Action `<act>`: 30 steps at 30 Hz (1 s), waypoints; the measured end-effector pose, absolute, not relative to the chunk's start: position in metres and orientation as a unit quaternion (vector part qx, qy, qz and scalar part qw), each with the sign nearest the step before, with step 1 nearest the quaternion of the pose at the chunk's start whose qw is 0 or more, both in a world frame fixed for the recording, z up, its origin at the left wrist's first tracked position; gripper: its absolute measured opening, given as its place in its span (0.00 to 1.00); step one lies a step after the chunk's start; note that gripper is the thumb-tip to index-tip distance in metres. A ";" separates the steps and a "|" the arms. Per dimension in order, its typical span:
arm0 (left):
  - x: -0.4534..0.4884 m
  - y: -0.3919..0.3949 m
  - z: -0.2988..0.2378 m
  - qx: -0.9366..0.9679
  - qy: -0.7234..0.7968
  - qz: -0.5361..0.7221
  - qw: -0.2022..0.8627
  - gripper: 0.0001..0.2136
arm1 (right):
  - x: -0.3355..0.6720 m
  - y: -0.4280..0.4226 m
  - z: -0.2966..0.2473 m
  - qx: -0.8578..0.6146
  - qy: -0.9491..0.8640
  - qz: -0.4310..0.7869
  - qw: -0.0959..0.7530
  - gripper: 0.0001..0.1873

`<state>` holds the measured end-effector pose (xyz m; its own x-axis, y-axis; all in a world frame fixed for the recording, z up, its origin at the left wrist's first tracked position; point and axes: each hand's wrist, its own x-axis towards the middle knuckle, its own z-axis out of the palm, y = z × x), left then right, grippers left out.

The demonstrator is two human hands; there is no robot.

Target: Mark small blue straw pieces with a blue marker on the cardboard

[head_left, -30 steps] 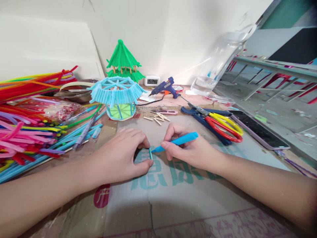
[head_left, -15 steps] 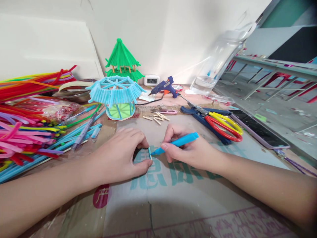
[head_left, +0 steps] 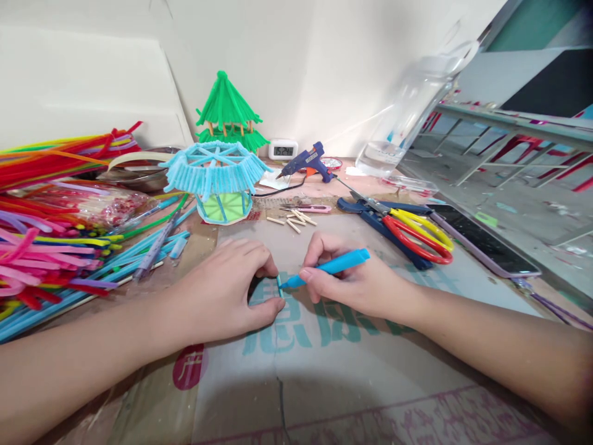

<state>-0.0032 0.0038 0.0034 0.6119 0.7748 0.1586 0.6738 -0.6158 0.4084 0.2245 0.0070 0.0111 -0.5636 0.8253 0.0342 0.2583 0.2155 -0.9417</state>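
Nearest lies a sheet of cardboard point(head_left: 324, 383) printed with teal characters, and both forearms reach in over it. The left hand point(head_left: 227, 290) rests palm down on the sheet, its thumb and forefinger pinched together on a short blue stick point(head_left: 280, 286), which stands roughly upright between the fingertips, its lower end at the cardboard. The right hand point(head_left: 356, 287) is closed around a blue marker point(head_left: 334, 266), gripped between thumb and fingers near the tip. The marker slants down to the left and its tip touches the side of the stick, so the two hands almost meet in the middle of the sheet. To the left, blue straws point(head_left: 139, 259) lie fanned on the table beside a heap of pipe cleaners point(head_left: 50, 210) in pink, red, yellow and orange. Just beyond the hands are a few short wooden pegs point(head_left: 294, 219) and a pink clipper point(head_left: 311, 209). To the right lie scissors point(head_left: 419, 233) with red and yellow handles, and beside them a phone point(head_left: 482, 242), screen dark. Further back on the left stands a blue pavilion point(head_left: 217, 173) with a green base. Behind it are a glue gun point(head_left: 308, 162), a small clock point(head_left: 283, 150), a green pavilion point(head_left: 227, 111) against the wall, and a clear bottle point(head_left: 407, 117) at the right.
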 end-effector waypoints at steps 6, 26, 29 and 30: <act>-0.006 0.008 0.002 0.887 0.384 0.179 0.181 0.09 | 0.225 0.008 0.011 -0.372 -0.729 0.503 0.278 0.11; -0.001 0.016 -0.003 0.875 0.386 0.218 0.194 0.08 | 0.227 0.008 0.013 -0.338 -0.707 0.568 0.250 0.12; -0.001 0.015 -0.003 0.874 0.386 0.220 0.196 0.08 | 0.225 0.009 0.013 -0.354 -0.696 0.559 0.281 0.11; 0.000 0.015 -0.002 0.874 0.386 0.220 0.197 0.08 | 0.225 0.009 0.013 -0.361 -0.693 0.555 0.285 0.11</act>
<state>-0.0005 0.0149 -0.0024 0.6048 0.7613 0.2335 0.5881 -0.6247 0.5136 0.2249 0.0088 0.0131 -0.5764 0.8172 -0.0065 0.1845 0.1224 -0.9752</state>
